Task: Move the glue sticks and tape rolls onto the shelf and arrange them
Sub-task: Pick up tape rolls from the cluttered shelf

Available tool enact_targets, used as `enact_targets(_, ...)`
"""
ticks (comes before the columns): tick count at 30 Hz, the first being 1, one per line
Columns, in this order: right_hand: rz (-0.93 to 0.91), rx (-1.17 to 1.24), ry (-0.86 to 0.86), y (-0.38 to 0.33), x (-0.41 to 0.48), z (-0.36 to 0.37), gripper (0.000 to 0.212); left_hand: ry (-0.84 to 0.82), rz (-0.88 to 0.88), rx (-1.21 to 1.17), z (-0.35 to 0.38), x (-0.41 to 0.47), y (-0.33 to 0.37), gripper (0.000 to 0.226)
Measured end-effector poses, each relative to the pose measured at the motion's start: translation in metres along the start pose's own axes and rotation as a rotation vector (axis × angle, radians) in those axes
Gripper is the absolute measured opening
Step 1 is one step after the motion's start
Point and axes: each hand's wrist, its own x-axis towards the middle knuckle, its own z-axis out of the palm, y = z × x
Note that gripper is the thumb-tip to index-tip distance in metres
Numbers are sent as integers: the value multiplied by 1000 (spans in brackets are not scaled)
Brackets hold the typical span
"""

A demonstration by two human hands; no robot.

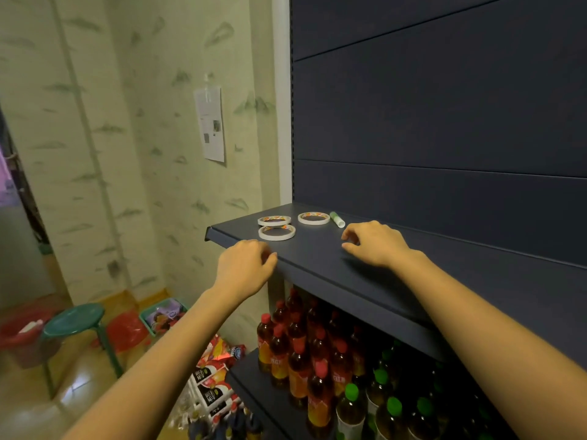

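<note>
Dark blue shelf [317, 268] stood against bamboo-print wallpaper [95, 138], with bottles [317, 360] on the level below. Three tape rolls lay flat near the shelf's left end: two [274, 220] [277, 232] touching each other close to the left edge, a third [313, 218] just to their right. One glue stick [337, 219] lay beside the third roll, toward the back. The left hand [244, 269] hovered at the front edge, fingers curled and gripping nothing, nearer than the rolls. The right hand [374, 244] rested on the shelf, loosely curled and empty, just in front of the stick.
</note>
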Motion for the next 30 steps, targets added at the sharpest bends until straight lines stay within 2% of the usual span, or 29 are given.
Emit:
enact_targets(4, 82, -3, 19, 5, 56, 16, 28, 46, -48, -32, 21, 47, -31, 33)
enact_targets(11, 268, 54, 74, 17, 156, 32, 33, -21, -166, -12, 55, 128, -78, 41)
enact_targets(15, 358, 27, -25, 21, 199, 45, 24, -78, -205, -24, 78, 156, -101, 44)
enact_targets(20, 424, -58, -138, 22, 222, 58, 31, -143, -227, -29, 93, 181, -121, 44)
enact_targets(22, 431, -64, -157, 23, 226, 57, 40, -169, -230, -44, 97, 191, -124, 46)
enact_targets(25, 455, 33, -101, 23, 231, 48, 48, -231, -227, -38, 102, 209, -126, 48)
enact_targets(30, 421, 149, 104, 17, 223, 30, 49, -510, -173, -5, 123, 237, -127, 55)
